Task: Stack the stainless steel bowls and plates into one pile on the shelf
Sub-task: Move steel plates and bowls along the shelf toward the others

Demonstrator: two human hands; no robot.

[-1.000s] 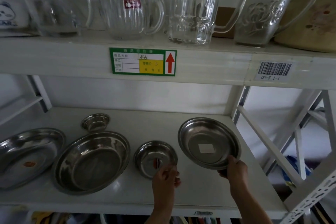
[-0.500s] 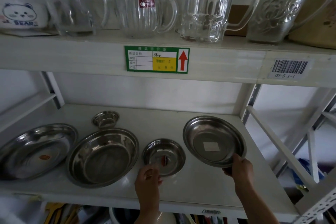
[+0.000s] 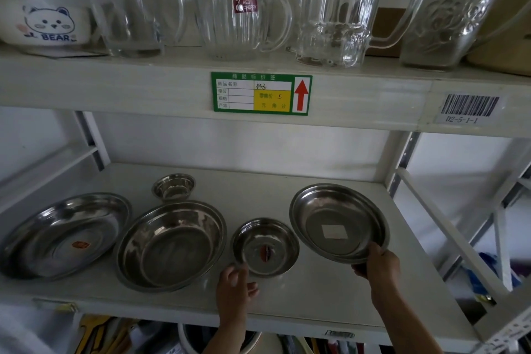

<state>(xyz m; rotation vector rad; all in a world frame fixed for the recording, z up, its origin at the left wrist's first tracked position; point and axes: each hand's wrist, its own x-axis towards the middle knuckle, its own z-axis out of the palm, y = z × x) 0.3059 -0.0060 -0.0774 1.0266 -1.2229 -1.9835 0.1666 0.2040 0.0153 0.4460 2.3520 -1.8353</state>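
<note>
Five steel pieces lie on the white lower shelf (image 3: pixel 287 181). From the left: a wide plate (image 3: pixel 61 234) with a red sticker, a large bowl (image 3: pixel 172 246), a tiny bowl (image 3: pixel 173 185) behind it, a small bowl (image 3: pixel 265 247) with a red sticker, and a plate (image 3: pixel 339 223) with a white label. My right hand (image 3: pixel 379 266) grips the front rim of the labelled plate, which tilts up off the shelf. My left hand (image 3: pixel 234 284) rests at the small bowl's front left rim, fingers loosely apart, holding nothing.
The upper shelf (image 3: pixel 115 86) hangs close overhead with several glass mugs (image 3: pixel 238 14) and a white bear bowl (image 3: pixel 47 27). A green price tag (image 3: pixel 261 93) sits on its edge. White frame struts (image 3: pixel 448 224) stand at the right. Items fill the level below.
My left hand has slid left along the shelf from the small bowl's front to its front left rim. My right hand still holds the labelled plate. The camera drifted left.
</note>
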